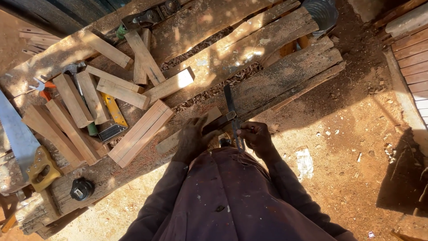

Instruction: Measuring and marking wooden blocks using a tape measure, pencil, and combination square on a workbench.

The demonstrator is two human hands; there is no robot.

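1. wood strip (187,130) lies on the workbench (276,76), left hand (192,137) closed over it.
2. try square (231,117) lies across it — marking seems under way.
3. right hand (255,136) pinches something small; next calls for a steady square.

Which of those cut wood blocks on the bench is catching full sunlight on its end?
The block just left of the bench's sawdust gap: its square end glows white, while the others' ends are dull or shaded.

Rough plank workbench (267,58) with wood blocks (140,132), handsaw (20,143), plane (145,18).
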